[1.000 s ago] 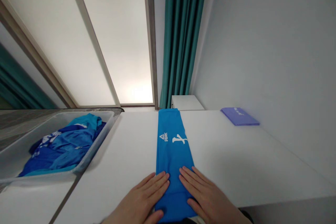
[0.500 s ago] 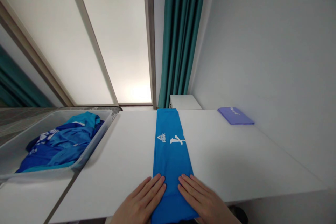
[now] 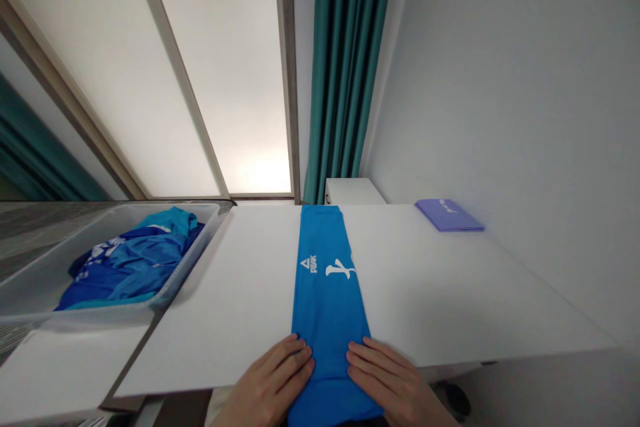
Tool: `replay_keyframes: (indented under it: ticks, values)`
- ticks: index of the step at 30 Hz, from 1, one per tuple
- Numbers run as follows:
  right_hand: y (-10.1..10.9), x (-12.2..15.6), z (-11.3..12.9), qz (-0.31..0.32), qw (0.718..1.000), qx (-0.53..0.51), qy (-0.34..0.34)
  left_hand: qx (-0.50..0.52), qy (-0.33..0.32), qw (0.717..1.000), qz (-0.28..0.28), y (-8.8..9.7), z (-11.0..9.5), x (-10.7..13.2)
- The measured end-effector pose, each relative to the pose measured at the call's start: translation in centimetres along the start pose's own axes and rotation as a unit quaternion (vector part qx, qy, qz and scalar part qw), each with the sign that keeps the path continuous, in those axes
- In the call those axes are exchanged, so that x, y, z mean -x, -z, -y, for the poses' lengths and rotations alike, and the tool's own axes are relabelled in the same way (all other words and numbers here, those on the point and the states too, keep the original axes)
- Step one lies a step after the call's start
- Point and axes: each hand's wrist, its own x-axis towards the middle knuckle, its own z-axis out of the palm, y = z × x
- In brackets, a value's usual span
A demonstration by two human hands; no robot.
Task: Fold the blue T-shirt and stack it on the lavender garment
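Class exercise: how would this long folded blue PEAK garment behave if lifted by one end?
The folded blue garment looks thin and soft, so it would probably droop and fall open. Its smooth sheen suggests it may slip somewhat.

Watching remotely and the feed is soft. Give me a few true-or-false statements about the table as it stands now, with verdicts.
1. The left hand and right hand lie flat at the near end of the folded blue garment, one on each side. True.
2. The left hand is holding the folded purple item. False: that item lies at the far right of the white table, away from both hands.
3. The plastic tray on the left holds crumpled blue clothing. True.
4. The white PEAK logo on the garment is face down. False: it faces up and is visible.
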Motion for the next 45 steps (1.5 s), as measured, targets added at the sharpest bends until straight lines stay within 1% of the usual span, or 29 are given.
replay_keyframes:
  ticks: [1,3,5,8,10,12,14,15,17,20,25,29,33,36,38,40,42,45]
  values:
    - [0.3,-0.2,0.1,0.017,1.0,-0.021,-0.013,0.03,0.006,1.0,0.006,0.2,0.0,-0.3]
    - [1.2,-0.8,0.1,0.055,0.993,-0.08,-0.06,0.109,0.029,0.993,0.032,0.9,0.1,-1.1]
    - [2.1,-1.7,0.2,0.082,0.977,-0.148,-0.131,0.202,0.07,0.975,0.061,1.6,0.4,-2.0]
    - [3.5,-3.3,-0.2,0.105,0.936,-0.231,-0.243,0.317,0.157,0.931,0.088,2.5,1.2,-3.5]
    - [4.2,-4.2,-0.7,0.117,0.911,-0.263,-0.295,0.373,0.226,0.893,0.109,2.9,1.8,-4.6]
    - [4.5,-5.0,-1.5,0.121,0.897,-0.277,-0.322,0.415,0.293,0.851,0.131,3.1,2.5,-5.5]
    - [4.6,-5.7,-2.3,0.116,0.89,-0.288,-0.334,0.44,0.339,0.817,0.154,3.2,3.2,-6.3]
    - [4.6,-6.0,-2.7,0.11,0.887,-0.295,-0.338,0.446,0.354,0.806,0.162,3.2,3.6,-6.6]
    - [4.5,-6.7,-3.6,0.095,0.885,-0.307,-0.337,0.45,0.369,0.795,0.171,3.1,4.4,-7.1]
    - [4.2,-7.8,-5.0,0.074,0.888,-0.315,-0.327,0.44,0.378,0.796,0.171,2.5,5.9,-7.7]
    - [3.5,-9.5,-7.3,0.052,0.889,-0.312,-0.333,0.43,0.375,0.811,0.129,1.3,8.3,-8.8]
    - [3.0,-10.4,-8.8,0.03,0.892,-0.325,-0.314,0.424,0.373,0.816,0.12,1.0,9.8,-9.8]
    - [2.4,-11.5,-10.4,0.035,0.885,-0.315,-0.34,0.412,0.371,0.826,0.099,0.3,11.4,-10.6]
    - [1.4,-12.2,-11.5,0.031,0.891,-0.263,-0.369,0.396,0.389,0.826,0.097,-0.9,12.7,-10.8]
    - [0.6,-12.4,-12.1,0.039,0.898,-0.217,-0.381,0.358,0.412,0.831,0.106,-1.7,13.1,-10.7]
    - [-0.1,-12.4,-12.5,0.054,0.908,-0.182,-0.374,0.291,0.437,0.843,0.116,-2.3,13.2,-10.6]
    - [-0.6,-12.2,-12.7,0.064,0.916,-0.166,-0.359,0.226,0.45,0.855,0.121,-2.4,12.9,-10.4]
    - [-0.8,-12.0,-12.8,0.06,0.922,-0.156,-0.35,0.171,0.452,0.865,0.132,-2.2,12.5,-10.4]
